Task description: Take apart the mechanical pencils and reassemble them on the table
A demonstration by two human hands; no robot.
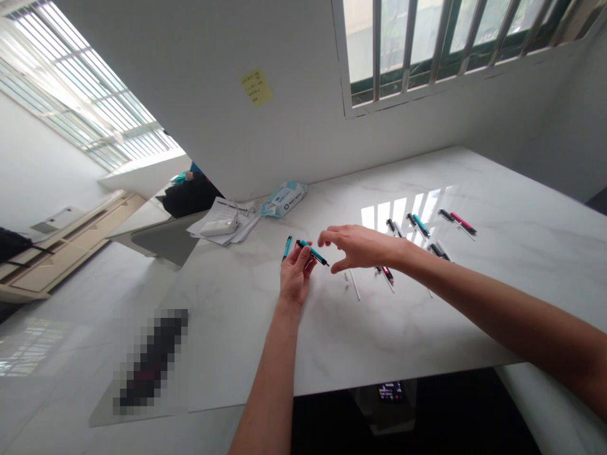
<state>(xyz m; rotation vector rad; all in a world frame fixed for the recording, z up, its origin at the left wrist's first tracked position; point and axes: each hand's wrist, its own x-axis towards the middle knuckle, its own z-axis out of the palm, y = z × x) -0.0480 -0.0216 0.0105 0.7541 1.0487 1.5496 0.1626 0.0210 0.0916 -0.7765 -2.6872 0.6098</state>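
Note:
My left hand [294, 273] pinches a teal and black pen [313, 252] just above the white marble table [332, 328]. My right hand [360, 246] hovers beside the pen's tip with its fingers spread and nothing in them. A second teal pen [287, 246] lies on the table just left of my left hand. A thin white refill [354, 284] and a red and black pen part [386, 273] lie below my right hand.
Several more pen parts, teal [421, 225], red [462, 222] and black [436, 250], lie scattered to the right. A pack of wet wipes [283, 199] and a stack of papers [222, 224] sit at the back left by the wall.

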